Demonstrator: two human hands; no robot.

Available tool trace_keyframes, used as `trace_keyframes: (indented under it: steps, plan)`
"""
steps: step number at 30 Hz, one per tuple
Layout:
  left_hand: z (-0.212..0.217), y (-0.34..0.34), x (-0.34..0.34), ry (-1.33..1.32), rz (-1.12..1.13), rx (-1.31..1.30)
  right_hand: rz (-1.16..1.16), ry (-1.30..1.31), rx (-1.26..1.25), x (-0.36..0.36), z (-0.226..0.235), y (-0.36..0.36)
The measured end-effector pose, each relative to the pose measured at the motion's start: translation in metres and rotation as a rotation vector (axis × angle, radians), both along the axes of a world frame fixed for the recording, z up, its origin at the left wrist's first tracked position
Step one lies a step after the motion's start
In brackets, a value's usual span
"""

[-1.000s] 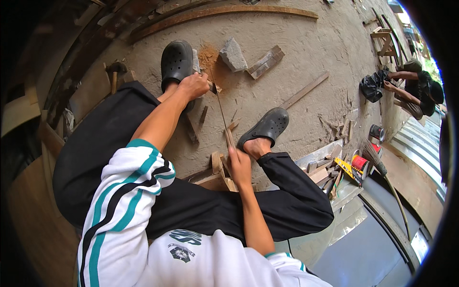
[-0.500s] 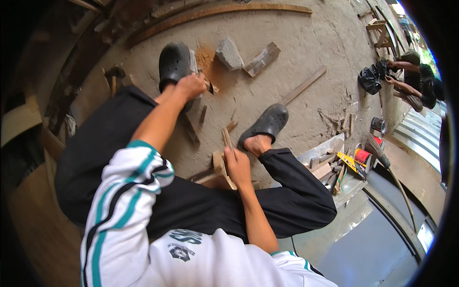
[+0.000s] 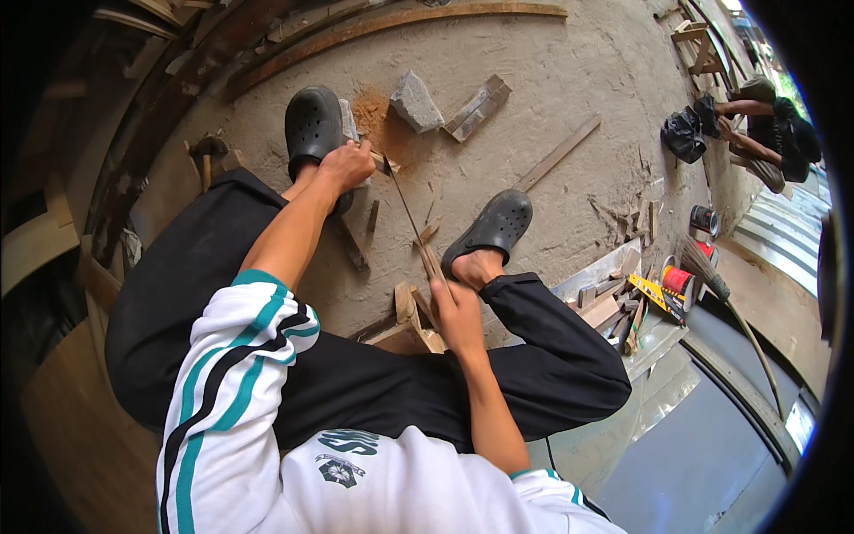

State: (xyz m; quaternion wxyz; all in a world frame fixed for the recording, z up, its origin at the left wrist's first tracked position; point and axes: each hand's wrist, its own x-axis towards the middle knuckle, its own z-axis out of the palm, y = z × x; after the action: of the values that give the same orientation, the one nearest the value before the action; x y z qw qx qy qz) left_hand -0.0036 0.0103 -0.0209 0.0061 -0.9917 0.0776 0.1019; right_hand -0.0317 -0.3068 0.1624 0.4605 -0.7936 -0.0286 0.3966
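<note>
My right hand (image 3: 459, 313) is closed around the wooden handle of a thin-bladed handsaw (image 3: 407, 206). The blade runs up and leftward to a small piece of wood (image 3: 390, 165) by my left hand (image 3: 347, 165). My left hand is closed on that piece, its fingers hiding much of it. Beside my left clog (image 3: 314, 129) it rests near a grey block (image 3: 349, 120), partly covered by the foot. Orange-brown sawdust (image 3: 372, 113) lies just beyond the hand. My right foot, in the other black clog (image 3: 495, 224), is right of the saw handle.
A concrete chunk (image 3: 415, 102) and another block (image 3: 478, 108) lie ahead. A wooden strip (image 3: 560, 151) reaches past my right clog. At the right are wood offcuts, a red can (image 3: 677, 280) and a brush (image 3: 703, 267). Another person holds a black bag (image 3: 683, 135) farther right.
My right hand has drawn back slightly toward me and to the right with the saw, and more of the blade shows. My left hand keeps its hold beside the clog.
</note>
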Motion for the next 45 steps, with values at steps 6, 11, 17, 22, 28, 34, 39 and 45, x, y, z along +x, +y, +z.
trace_keyframes:
  steps: [6, 11, 17, 22, 28, 34, 39, 45]
  plan:
    - [0.003, -0.014, 0.009, -0.013, 0.012, -0.011, -0.016, -0.067, -0.069, -0.005, 0.0, 0.008]
    - [0.004, -0.009, 0.006, -0.028, -0.008, -0.001, -0.033, -0.076, -0.039, 0.01, -0.011, 0.027]
    - [0.011, -0.014, 0.008, 0.014, 0.017, -0.004, -0.022, 0.01, -0.115, -0.012, 0.027, -0.01]
    - [0.006, -0.019, 0.014, 0.025, -0.003, -0.027, -0.021, -0.031, -0.122, 0.023, -0.023, 0.03]
    - [0.013, -0.011, 0.008, 0.021, 0.013, 0.006, -0.051, 0.054, -0.139, -0.014, 0.063, -0.017]
    - [0.008, -0.017, 0.013, 0.009, -0.025, 0.022, -0.02, -0.05, -0.088, 0.012, -0.009, 0.023]
    - [0.005, -0.007, 0.008, -0.013, -0.054, 0.042, -0.004, 0.078, -0.128, -0.006, 0.053, -0.016]
    - [0.002, -0.021, 0.015, 0.049, -0.029, -0.009, 0.009, -0.076, -0.103, 0.014, -0.024, 0.026]
